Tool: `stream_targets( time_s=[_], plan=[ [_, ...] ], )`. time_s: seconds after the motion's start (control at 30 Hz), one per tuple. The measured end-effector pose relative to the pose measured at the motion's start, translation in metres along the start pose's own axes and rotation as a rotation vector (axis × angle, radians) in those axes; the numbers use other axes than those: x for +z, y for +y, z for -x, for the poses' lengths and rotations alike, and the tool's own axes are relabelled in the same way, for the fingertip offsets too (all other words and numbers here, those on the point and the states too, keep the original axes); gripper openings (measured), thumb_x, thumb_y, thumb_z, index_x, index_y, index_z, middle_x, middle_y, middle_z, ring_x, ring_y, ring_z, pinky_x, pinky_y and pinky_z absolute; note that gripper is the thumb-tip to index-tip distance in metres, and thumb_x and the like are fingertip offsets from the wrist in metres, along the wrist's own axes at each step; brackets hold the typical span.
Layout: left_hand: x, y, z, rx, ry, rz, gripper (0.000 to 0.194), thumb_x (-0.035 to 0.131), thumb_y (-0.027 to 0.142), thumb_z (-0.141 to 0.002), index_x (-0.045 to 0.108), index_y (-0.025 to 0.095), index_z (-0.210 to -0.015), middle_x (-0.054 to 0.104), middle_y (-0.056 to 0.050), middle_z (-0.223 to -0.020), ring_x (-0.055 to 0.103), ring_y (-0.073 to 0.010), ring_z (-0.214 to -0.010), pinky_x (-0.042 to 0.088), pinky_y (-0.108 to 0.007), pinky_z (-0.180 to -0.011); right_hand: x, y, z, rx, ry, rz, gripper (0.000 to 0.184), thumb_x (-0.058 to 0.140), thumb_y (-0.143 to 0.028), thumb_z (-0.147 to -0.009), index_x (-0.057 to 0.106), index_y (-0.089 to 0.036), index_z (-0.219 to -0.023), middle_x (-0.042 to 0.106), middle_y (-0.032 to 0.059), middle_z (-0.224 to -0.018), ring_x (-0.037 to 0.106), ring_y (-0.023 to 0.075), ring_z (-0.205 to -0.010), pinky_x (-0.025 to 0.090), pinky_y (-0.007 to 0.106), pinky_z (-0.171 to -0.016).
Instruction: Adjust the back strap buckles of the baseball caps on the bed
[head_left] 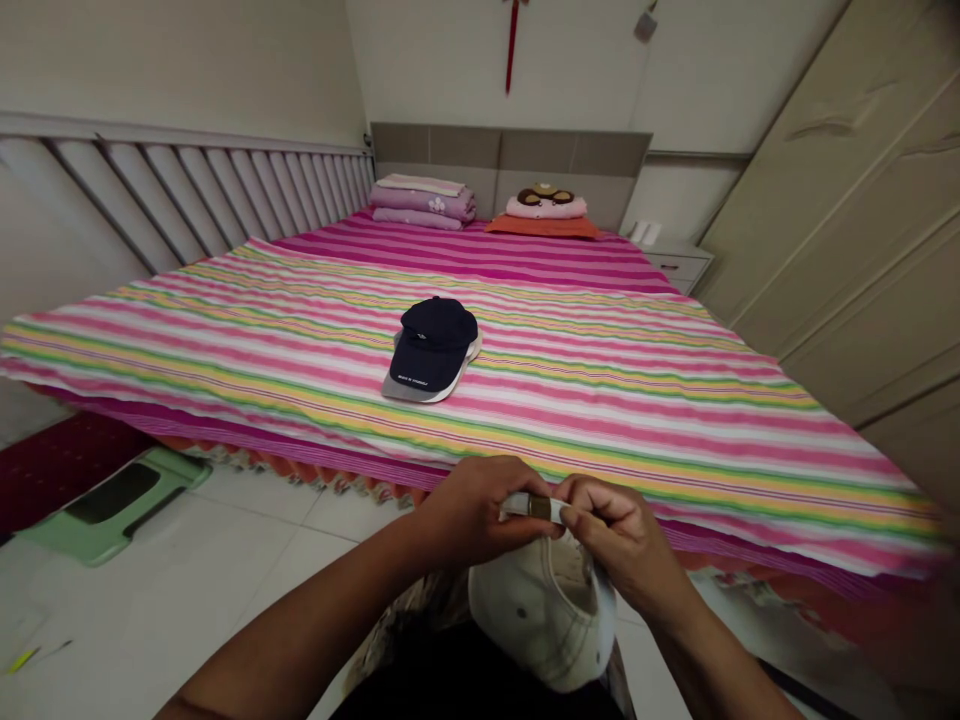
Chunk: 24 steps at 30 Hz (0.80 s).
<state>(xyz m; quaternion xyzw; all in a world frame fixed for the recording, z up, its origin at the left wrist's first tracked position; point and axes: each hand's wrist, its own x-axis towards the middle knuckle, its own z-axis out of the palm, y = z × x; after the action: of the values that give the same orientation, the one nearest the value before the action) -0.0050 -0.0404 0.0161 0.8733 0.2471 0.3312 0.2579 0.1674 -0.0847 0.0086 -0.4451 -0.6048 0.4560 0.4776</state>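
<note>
A cream baseball cap (525, 610) rests over my lap with its back opening towards the bed. My left hand (487, 510) is closed on the left part of the cap's back strap, beside a brass-coloured buckle (539, 509). On the other side of the buckle, my right hand (615, 525) pinches the strap's end between thumb and fingers. Farther off, a dark navy cap (435, 340) with small white lettering on its brim lies on the bed, on top of a lighter cap (405, 388) that shows only at its edges.
The bed (300, 330) has a striped sheet, and its near edge is just beyond my hands. Folded purple bedding (424, 205) and a pink pillow stack (546, 208) lie by the headboard. A green plastic stool (161, 490) is on the tiled floor at left. Wardrobe doors (862, 230) stand at right.
</note>
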Motion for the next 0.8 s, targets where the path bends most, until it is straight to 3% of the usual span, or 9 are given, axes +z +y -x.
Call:
stream_targets(
  time_s=[0.2,0.37,0.47,0.57,0.63,0.73,0.8],
  plan=[
    [0.001,-0.002,0.000,-0.006,0.008,0.094,0.023,0.062,0.034,-0.072,0.062,0.013,-0.082,0.065,-0.004,-0.074,0.058,-0.0115,-0.068,0.040,-0.021,-0.063,-0.003,0.006,-0.001,0.062,-0.091,-0.138,0.025,0.054,-0.025,-0.074,0.048,-0.017,-0.052,0.054,0.0012,-0.061,0.045,0.0114,-0.055,0.033,0.024,-0.050],
    [0.003,-0.003,0.000,-0.063,0.011,0.223,0.024,0.064,0.032,-0.070,0.061,0.013,-0.083,0.063,-0.004,-0.074,0.056,-0.0116,-0.068,0.041,-0.021,-0.063,-0.007,0.009,-0.001,0.094,-0.096,-0.242,0.026,0.057,-0.026,-0.074,0.048,-0.017,-0.051,0.052,-0.0008,-0.057,0.044,0.0102,-0.053,0.033,0.023,-0.049],
    [0.001,-0.008,-0.003,-0.066,-0.031,0.319,0.030,0.064,0.034,-0.069,0.061,0.012,-0.088,0.061,-0.007,-0.082,0.055,-0.0145,-0.078,0.041,-0.025,-0.071,-0.009,0.009,0.000,0.102,-0.091,-0.221,0.025,0.057,-0.025,-0.074,0.049,-0.017,-0.052,0.056,-0.0001,-0.059,0.047,0.0109,-0.055,0.034,0.024,-0.052],
    [-0.002,-0.016,-0.009,-0.186,-0.148,0.495,0.035,0.049,0.041,-0.079,0.059,0.012,-0.097,0.059,-0.008,-0.092,0.053,-0.0159,-0.087,0.039,-0.027,-0.077,-0.010,0.007,0.000,0.128,-0.087,-0.178,0.024,0.057,-0.027,-0.074,0.051,-0.017,-0.054,0.060,0.0016,-0.060,0.050,0.0121,-0.058,0.037,0.025,-0.056],
    [-0.003,-0.022,-0.013,-0.299,-0.290,0.599,0.037,0.042,0.044,-0.082,0.060,0.012,-0.087,0.058,-0.004,-0.082,0.052,-0.0130,-0.077,0.039,-0.025,-0.070,-0.010,0.004,-0.001,0.153,-0.084,-0.173,0.026,0.059,-0.030,-0.073,0.051,-0.017,-0.052,0.060,0.0015,-0.059,0.050,0.0115,-0.055,0.036,0.024,-0.054],
    [-0.001,-0.028,-0.017,-0.476,-0.461,0.764,0.035,0.052,0.046,-0.076,0.056,0.012,-0.067,0.048,0.003,-0.059,0.041,-0.0076,-0.056,0.033,-0.021,-0.055,-0.013,0.002,-0.003,0.218,-0.119,-0.146,0.028,0.061,-0.036,-0.071,0.052,-0.017,-0.053,0.059,0.0008,-0.056,0.048,0.0101,-0.050,0.034,0.023,-0.048],
    [0.003,-0.031,-0.018,-0.591,-0.473,0.901,0.033,0.060,0.045,-0.069,0.054,0.012,-0.064,0.046,0.004,-0.055,0.037,-0.0060,-0.051,0.029,-0.020,-0.051,-0.019,0.004,-0.006,0.268,-0.177,-0.155,0.027,0.059,-0.043,-0.073,0.058,-0.017,-0.066,0.061,0.0008,-0.059,0.049,0.0103,-0.050,0.035,0.022,-0.047]
  ],
)
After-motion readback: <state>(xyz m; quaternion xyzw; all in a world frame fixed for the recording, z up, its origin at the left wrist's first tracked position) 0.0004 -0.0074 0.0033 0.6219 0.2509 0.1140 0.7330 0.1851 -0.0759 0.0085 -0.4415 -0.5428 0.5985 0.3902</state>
